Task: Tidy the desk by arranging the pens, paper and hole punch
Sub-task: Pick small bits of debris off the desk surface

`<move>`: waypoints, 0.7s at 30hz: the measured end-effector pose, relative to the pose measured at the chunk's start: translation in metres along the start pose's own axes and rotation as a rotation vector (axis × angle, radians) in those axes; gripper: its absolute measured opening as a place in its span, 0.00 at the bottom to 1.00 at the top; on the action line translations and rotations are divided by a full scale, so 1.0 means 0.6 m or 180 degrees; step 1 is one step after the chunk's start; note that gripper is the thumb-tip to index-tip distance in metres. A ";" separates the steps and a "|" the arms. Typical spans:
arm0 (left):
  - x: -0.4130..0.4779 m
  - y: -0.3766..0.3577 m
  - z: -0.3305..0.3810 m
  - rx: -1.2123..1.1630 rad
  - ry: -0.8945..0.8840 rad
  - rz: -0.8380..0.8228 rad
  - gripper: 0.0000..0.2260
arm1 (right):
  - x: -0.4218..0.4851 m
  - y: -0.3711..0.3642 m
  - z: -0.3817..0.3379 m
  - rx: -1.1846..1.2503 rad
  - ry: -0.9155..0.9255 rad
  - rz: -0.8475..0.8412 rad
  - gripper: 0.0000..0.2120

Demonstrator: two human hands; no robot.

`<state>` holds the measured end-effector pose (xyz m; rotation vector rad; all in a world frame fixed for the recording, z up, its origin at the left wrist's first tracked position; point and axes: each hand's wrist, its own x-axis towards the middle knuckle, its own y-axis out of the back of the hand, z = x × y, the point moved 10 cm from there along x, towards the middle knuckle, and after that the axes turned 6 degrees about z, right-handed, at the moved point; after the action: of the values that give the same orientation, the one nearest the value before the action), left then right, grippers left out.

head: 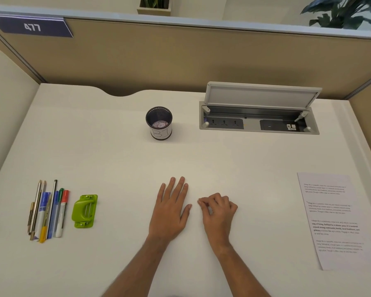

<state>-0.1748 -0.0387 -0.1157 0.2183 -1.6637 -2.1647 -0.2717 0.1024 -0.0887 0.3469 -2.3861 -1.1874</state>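
Lying straight and slightly spread, the fingers [181,186] of the left hand [171,211] press flat on the white desk [116,159], palm down. Just beside it, the right hand [220,209] has its fingers [204,203] curled under toward the palm, with nothing visible in them; the thumb tip and fingertips point toward the left hand without touching it. Both forearms run back to the near edge. Well to the left, a bundle of pens [46,211] and pencils lies side by side, roughly parallel, with a green hole punch [85,211] just to their right, apart from them. Far to the right, a printed sheet of paper [330,219] lies flat near the desk's edge, slightly skewed. Farther back stands an upright black mesh pen cup [159,123] with a white label, and to its right a recessed socket box [257,123] with its lid raised. A beige partition [180,56] carries a plate reading 477 [32,26].
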 end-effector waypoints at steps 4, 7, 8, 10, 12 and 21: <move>-0.001 -0.001 -0.002 -0.0012 0.0012 -0.0010 0.29 | 0.000 -0.005 -0.023 -0.0360 0.0363 -0.0013 0.05; 0.000 0.000 -0.002 -0.0051 0.0017 -0.0001 0.29 | 0.000 -0.008 -0.039 -0.0669 0.0501 -0.0091 0.07; 0.000 0.002 -0.002 -0.0065 0.0017 -0.0002 0.29 | 0.002 -0.009 -0.042 -0.0718 0.0504 -0.0156 0.07; 0.000 0.006 0.000 -0.0089 0.0010 -0.0029 0.29 | 0.005 -0.013 -0.043 -0.0691 0.0411 -0.0336 0.07; -0.002 0.012 0.004 -0.0166 -0.0005 -0.0033 0.28 | 0.007 -0.013 -0.031 -0.0391 0.0127 -0.0483 0.08; 0.001 0.068 -0.017 -0.1100 0.0335 0.0282 0.20 | 0.024 0.036 0.008 0.1352 -0.1123 -0.0410 0.08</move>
<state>-0.1629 -0.0568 -0.0798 0.1525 -1.1954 -2.2856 -0.2871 0.1129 -0.0699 0.4614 -2.9684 -0.8363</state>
